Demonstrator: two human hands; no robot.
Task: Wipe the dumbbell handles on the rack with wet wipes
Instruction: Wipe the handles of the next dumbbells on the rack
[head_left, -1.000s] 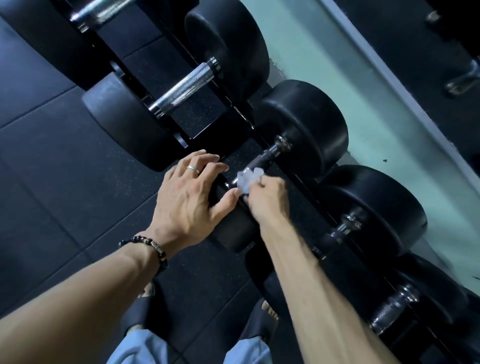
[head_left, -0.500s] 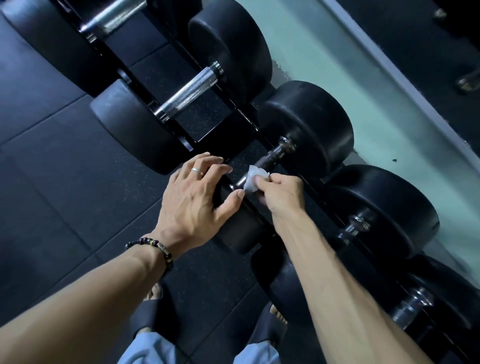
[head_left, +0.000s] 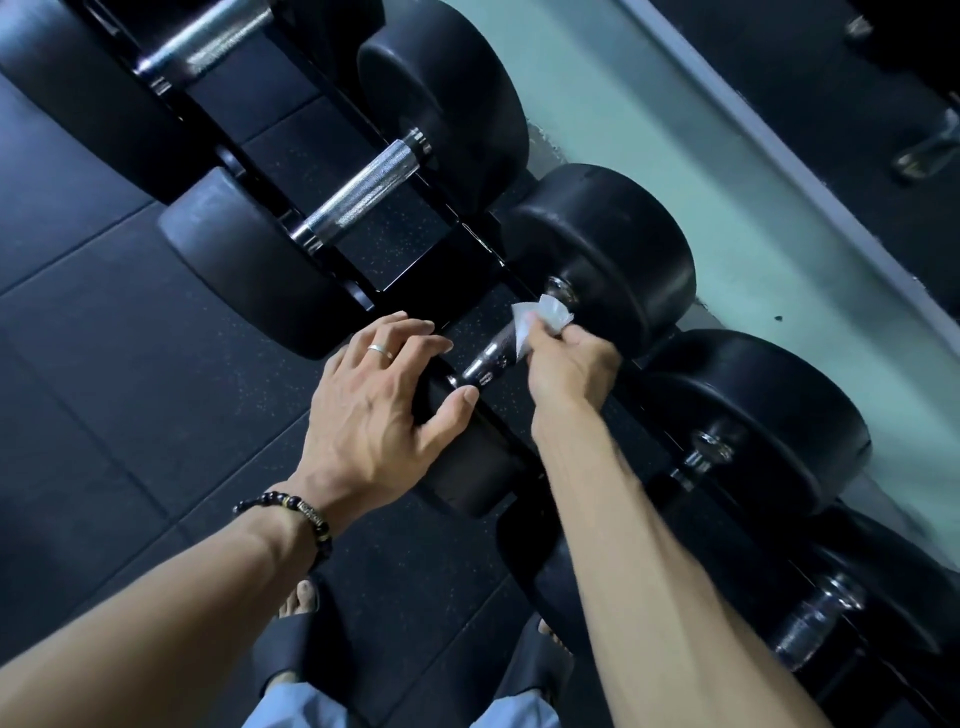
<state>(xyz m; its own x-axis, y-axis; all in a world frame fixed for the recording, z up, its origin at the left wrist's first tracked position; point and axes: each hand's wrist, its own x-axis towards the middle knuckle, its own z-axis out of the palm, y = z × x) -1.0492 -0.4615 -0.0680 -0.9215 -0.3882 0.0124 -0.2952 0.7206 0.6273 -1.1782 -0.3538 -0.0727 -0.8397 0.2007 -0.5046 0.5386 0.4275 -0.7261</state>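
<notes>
Nearest to the camera, two bare forearms are being stretched out over the dark rubber floor towards the rack. The left hand, with a ring and a beaded bracelet, is being rested with spread, relaxed fingers on the near black head of one dumbbell; nothing is being gripped by it, the head is only being steadied.

A little farther, the wet wipe is being pinched by the clenched fingers of the right hand and is being pressed against the far end of the chrome handle, just beside the far head. The wipe is judged to be soft, light and easy to tear, so it is best being held folded, with the fingers wrapped around the bar. The dumbbell is judged to be heavy and stiff; it is probably not being shifted by a wiping stroke, though the wet chrome may be slippery.

Beyond, a neighbouring handle is being left uncovered, and behind it a pale green wall is being seen.
</notes>
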